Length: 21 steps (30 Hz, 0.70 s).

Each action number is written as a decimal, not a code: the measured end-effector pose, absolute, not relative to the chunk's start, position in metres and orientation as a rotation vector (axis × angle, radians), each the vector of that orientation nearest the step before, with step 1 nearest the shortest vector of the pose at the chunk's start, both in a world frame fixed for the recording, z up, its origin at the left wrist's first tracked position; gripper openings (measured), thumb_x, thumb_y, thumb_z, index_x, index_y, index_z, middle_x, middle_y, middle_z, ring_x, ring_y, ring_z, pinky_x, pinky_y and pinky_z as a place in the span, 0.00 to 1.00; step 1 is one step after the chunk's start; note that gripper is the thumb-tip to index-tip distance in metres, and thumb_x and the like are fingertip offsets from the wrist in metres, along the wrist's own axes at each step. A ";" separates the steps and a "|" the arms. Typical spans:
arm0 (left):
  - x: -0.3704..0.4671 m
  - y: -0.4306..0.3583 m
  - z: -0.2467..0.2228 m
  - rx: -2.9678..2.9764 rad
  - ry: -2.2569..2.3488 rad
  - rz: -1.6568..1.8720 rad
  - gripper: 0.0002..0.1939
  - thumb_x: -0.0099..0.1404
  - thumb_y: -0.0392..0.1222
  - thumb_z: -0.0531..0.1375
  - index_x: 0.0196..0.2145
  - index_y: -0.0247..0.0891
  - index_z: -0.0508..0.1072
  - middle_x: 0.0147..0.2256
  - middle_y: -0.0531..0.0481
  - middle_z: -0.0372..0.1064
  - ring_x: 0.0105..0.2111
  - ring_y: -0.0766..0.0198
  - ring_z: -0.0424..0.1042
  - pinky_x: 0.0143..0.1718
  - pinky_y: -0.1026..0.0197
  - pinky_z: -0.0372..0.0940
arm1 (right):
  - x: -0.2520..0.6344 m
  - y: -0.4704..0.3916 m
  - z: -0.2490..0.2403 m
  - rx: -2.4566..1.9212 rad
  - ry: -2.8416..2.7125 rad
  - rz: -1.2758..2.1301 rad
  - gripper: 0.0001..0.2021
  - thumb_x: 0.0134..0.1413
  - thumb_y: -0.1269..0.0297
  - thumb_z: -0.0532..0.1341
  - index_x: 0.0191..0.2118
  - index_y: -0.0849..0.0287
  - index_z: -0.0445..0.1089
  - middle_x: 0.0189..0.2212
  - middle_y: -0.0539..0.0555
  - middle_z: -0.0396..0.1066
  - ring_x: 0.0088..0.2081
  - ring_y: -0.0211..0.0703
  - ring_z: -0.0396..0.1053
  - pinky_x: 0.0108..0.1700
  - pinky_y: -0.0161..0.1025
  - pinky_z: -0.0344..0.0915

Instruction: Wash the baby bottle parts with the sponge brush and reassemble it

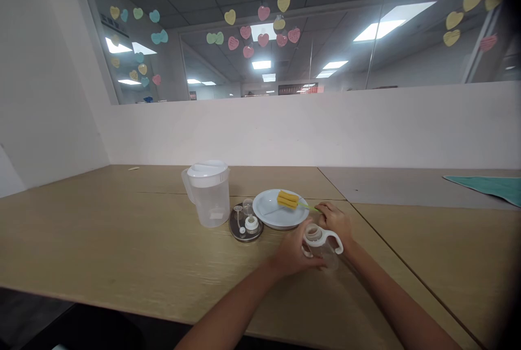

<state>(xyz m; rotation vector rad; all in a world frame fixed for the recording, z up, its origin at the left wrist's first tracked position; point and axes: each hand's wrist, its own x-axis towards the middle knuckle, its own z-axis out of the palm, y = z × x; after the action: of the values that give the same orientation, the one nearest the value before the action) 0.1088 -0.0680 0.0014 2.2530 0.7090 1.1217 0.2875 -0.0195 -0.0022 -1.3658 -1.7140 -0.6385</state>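
Observation:
My left hand (293,249) is wrapped round a clear baby bottle (328,256) with white handles, its open mouth facing up and tilted a little. Just behind the bottle, my right hand (336,223) grips the thin green handle of a bottle brush (287,199). The brush's yellow sponge head rests over a white plate (268,221). Left of the plate, a small round metal tray (244,237) holds a white bottle collar with a teat (251,223), a clear cap (248,207) and a white straw piece with a weighted end (240,218).
A translucent lidded pitcher (211,198) stands left of the tray. A teal cloth (488,184) lies at the far right of the wooden table (142,252). Behind the table rises a white wall (285,133) below a window with heart-shaped notes.

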 end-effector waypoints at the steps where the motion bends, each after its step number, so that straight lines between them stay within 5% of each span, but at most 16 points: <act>1: 0.110 -0.069 0.000 2.226 0.693 1.118 0.47 0.42 0.51 0.70 0.57 0.42 0.55 0.51 0.44 0.65 0.50 0.53 0.65 0.51 0.53 0.62 | 0.288 -0.019 -0.002 -1.365 -1.716 -0.633 0.16 0.43 0.77 0.51 0.33 0.59 0.73 0.34 0.54 0.74 0.28 0.38 0.67 0.28 0.33 0.58; 9: 0.109 -0.070 0.013 2.053 0.811 1.440 0.38 0.38 0.50 0.71 0.47 0.38 0.66 0.42 0.46 0.70 0.42 0.56 0.69 0.44 0.57 0.65 | 0.293 -0.019 -0.001 -1.296 -1.781 -0.613 0.14 0.46 0.75 0.52 0.36 0.62 0.72 0.36 0.56 0.73 0.32 0.41 0.69 0.30 0.33 0.61; 15: 0.084 -0.054 0.036 1.968 1.150 1.995 0.32 0.47 0.46 0.68 0.49 0.40 0.64 0.45 0.45 0.65 0.46 0.56 0.65 0.49 0.55 0.61 | 0.289 -0.020 0.003 -1.258 -1.637 -0.569 0.19 0.47 0.76 0.48 0.43 0.63 0.71 0.36 0.57 0.73 0.37 0.45 0.69 0.39 0.39 0.65; 21: 0.049 -0.022 0.032 2.166 1.602 1.952 0.27 0.56 0.43 0.62 0.53 0.43 0.63 0.45 0.44 0.59 0.46 0.58 0.64 0.49 0.56 0.61 | 0.286 -0.023 0.006 -1.103 -1.605 -0.544 0.21 0.51 0.76 0.47 0.49 0.60 0.68 0.39 0.57 0.73 0.40 0.43 0.69 0.43 0.40 0.67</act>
<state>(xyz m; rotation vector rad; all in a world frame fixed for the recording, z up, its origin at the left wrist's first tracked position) 0.0488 -0.0221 0.0324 2.1661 1.6017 1.9517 0.2863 -0.0232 0.0058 -1.1027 -1.6049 -0.5445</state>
